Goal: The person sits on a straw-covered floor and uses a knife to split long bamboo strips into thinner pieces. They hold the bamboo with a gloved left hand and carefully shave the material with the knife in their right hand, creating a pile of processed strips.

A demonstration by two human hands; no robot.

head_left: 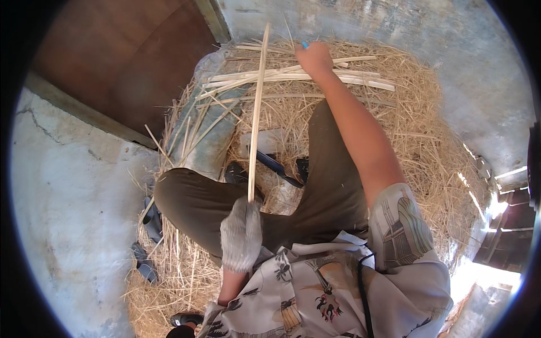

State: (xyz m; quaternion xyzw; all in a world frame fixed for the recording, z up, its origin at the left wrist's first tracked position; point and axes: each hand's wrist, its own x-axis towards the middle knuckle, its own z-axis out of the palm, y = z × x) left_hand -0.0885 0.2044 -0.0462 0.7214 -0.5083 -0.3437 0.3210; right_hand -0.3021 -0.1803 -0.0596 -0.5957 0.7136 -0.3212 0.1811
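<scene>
My left hand [241,232], in a pale knitted work glove, is closed round the lower end of a long bamboo-like strip [258,112]. The strip points away from me, over my crossed legs. My bare right hand [315,59] is stretched far forward and closed on a blue-ended thing [305,45]; only a small bit of blue shows, so its kind is hidden. Beneath and beside that hand lie several pale split strips [360,80], roughly crosswise on the straw. The strip in my left hand passes above their left part.
Straw and shavings [417,96] cover the floor. Between my feet lies a long dark blade-like object [276,164]. Dark curved pieces [145,265] lie by the left wall [67,208]. A brown door panel [124,67] stands far left; a grey wall [360,22] closes the far side.
</scene>
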